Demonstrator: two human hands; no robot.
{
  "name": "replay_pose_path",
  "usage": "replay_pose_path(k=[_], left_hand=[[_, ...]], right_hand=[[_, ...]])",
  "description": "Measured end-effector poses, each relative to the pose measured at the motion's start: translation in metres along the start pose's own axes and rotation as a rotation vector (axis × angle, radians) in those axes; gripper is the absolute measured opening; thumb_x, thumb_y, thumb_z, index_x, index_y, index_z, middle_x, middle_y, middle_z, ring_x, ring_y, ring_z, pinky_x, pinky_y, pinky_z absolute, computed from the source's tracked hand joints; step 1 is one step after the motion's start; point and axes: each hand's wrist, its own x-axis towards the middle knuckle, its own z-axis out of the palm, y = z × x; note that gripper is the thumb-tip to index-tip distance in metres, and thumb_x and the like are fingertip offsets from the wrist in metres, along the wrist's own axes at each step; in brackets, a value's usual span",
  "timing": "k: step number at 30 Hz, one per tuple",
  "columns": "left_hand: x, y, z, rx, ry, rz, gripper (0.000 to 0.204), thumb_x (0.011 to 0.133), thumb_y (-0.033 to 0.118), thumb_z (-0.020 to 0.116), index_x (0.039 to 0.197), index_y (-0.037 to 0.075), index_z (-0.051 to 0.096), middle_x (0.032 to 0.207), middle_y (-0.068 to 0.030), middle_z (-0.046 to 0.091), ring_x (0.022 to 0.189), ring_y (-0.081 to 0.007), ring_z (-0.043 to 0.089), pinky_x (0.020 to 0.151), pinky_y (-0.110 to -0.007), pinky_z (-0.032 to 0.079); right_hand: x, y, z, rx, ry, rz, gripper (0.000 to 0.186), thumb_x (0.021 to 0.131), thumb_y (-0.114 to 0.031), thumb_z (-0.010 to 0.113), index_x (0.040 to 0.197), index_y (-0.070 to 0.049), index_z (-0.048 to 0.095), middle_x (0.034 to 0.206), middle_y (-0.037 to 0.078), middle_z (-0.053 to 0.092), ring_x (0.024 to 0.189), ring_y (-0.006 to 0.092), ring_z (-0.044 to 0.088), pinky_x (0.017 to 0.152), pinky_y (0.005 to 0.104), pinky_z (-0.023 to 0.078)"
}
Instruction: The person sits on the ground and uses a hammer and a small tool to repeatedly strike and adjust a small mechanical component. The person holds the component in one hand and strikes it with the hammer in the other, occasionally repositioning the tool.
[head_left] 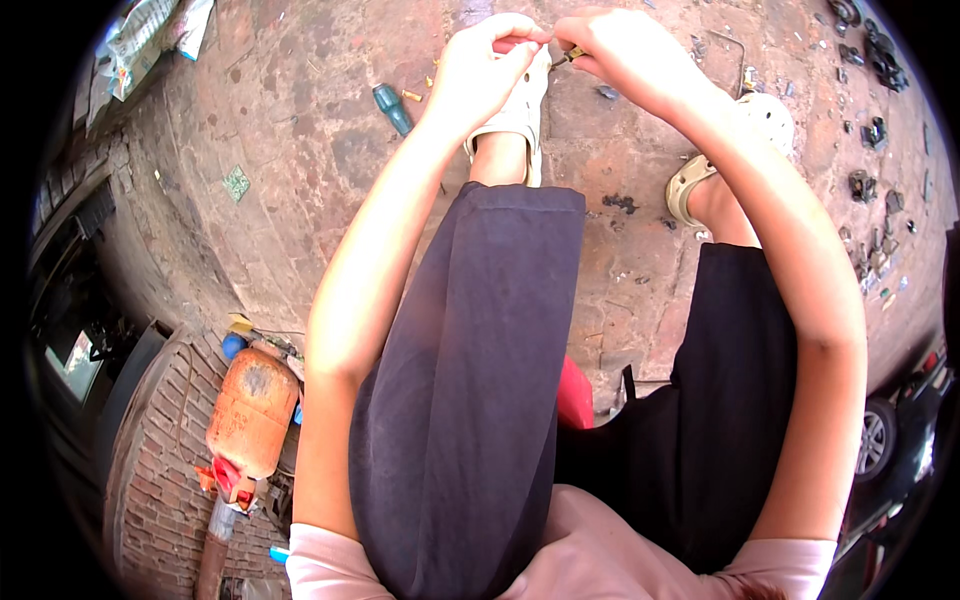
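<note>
A small yellow-and-dark piece is held by the right hand, near the pinched fingertips of the left hand, above a cream clog. On the worn floor, a green cylindrical object is seen leftward, while dark scraps are scattered far right. An orange cylinder is seen at lower left.

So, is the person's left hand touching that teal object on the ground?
Apart. The head view shows a strip of floor between the left hand and the teal object.

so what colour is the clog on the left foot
Pale cream; the left clog shows best in the head view.
</note>
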Motion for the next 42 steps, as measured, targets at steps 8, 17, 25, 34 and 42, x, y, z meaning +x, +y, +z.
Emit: replay_pose_path(k=[8, 17, 25, 34, 42], left_hand=[[-0.002, 0.001, -0.005, -0.015, 0.004, -0.037, 0.016, 0.091, 0.009, 0.06, 0.103, 0.004, 0.069, 0.096, -0.0057, 0.072, 0.092, -0.0143, 0.067, 0.084, -0.029, 0.052], [0.002, -0.003, -0.009, -0.003, 0.001, -0.038, 0.016, 0.09, 0.01, 0.063, 0.103, 0.005, 0.069, 0.096, -0.0057, 0.071, 0.091, -0.0155, 0.067, 0.081, -0.03, 0.053], [0.016, 0.013, -0.024, 0.02, -0.017, -0.054, 0.02, 0.086, 0.004, 0.062, 0.105, 0.001, 0.067, 0.095, -0.007, 0.069, 0.087, -0.0133, 0.063, 0.081, -0.028, 0.05], [0.017, 0.021, -0.009, -0.237, -0.209, -0.235, 0.03, 0.081, 0.004, 0.068, 0.111, 0.001, 0.065, 0.096, -0.0069, 0.067, 0.088, -0.0125, 0.063, 0.082, -0.027, 0.05], [0.024, 0.036, -0.006, 0.044, 0.036, 0.087, 0.032, 0.078, 0.006, 0.071, 0.109, 0.002, 0.067, 0.102, -0.009, 0.067, 0.09, -0.0162, 0.064, 0.08, -0.028, 0.051]], right_hand=[[0.0, -0.004, -0.002, 0.047, 0.016, 0.015, 0.013, 0.08, -0.015, 0.059, 0.087, -0.006, 0.066, 0.083, 0.018, 0.066, 0.085, 0.0359, 0.065, 0.074, 0.0439, 0.05], [0.004, -0.007, -0.005, 0.022, -0.032, 0.033, 0.013, 0.08, -0.014, 0.058, 0.086, -0.005, 0.066, 0.082, 0.018, 0.066, 0.087, 0.0358, 0.065, 0.075, 0.0438, 0.051], [0.017, -0.014, 0.025, 0.172, 0.024, 0.161, 0.038, 0.086, -0.009, 0.052, 0.12, 0.007, 0.044, 0.115, 0.034, 0.052, 0.09, 0.0457, 0.063, 0.079, 0.0489, 0.052], [0.006, -0.001, 0.033, 0.345, 0.273, -0.058, 0.048, 0.084, -0.007, 0.057, 0.127, 0.006, 0.039, 0.109, 0.034, 0.057, 0.095, 0.0477, 0.062, 0.082, 0.0477, 0.051], [0.009, -0.004, 0.002, 0.643, 0.311, 0.161, 0.041, 0.082, -0.009, 0.066, 0.119, -0.001, 0.051, 0.087, 0.019, 0.066, 0.078, 0.0328, 0.067, 0.07, 0.0392, 0.053]])
